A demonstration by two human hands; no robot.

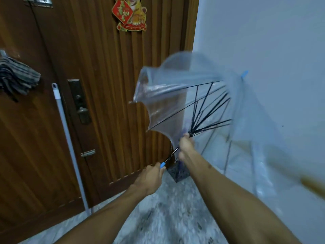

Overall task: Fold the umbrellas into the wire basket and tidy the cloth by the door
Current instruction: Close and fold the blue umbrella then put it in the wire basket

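The transparent umbrella (168, 95) is up in the air in front of the wooden door (105, 85), half spread, its clear canopy billowed and blurred toward the white wall (263, 41) on the right. Black ribs (207, 110) fan out from a hub just above the right hand. The thin black shaft (171, 154) slants down and left from that hub to a blue handle (162, 164).

The right hand (185, 147) is curled round the shaft at the base of the ribs, where they gather. The left hand (152, 178), lower and to the left, is clenched on the blue handle, only the handle's tip showing above the fingers.

A second clear plastic sheet (260, 164), blurred, hangs along the wall at right. A grey pole (68, 138) leans against the door to the left of the dark lock plate (79, 101). Striped grey cloth (17, 80) hangs bunched high at the far left edge. A red and gold decoration (130, 13) is stuck near the door's top. Behind the hands a small dark box (178, 172) stands on the speckled floor (167, 217) at the door's corner.
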